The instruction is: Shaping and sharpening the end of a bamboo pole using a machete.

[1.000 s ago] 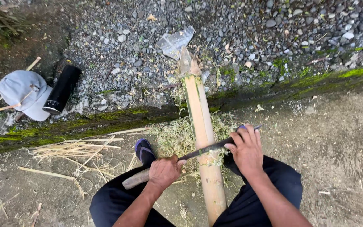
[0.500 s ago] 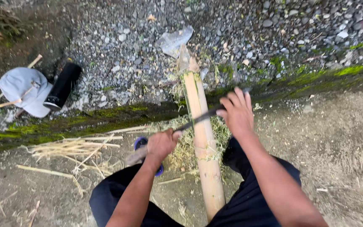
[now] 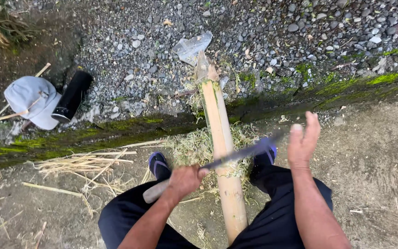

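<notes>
From the head camera, the left hand (image 3: 185, 180) grips the pale handle of a long knife (image 3: 236, 157), whose blade lies across a bamboo pole (image 3: 219, 138). The pole runs between the person's legs, its far tip over a mossy ditch and gravel. The right hand (image 3: 302, 140) hangs open, fingers spread, holding nothing, just beside the blade's tip. A grey cap (image 3: 31, 99) and black bottle (image 3: 72, 96) lie to the left.

Soft, even daylight; motion-blurred blade (image 3: 242, 154)
</notes>
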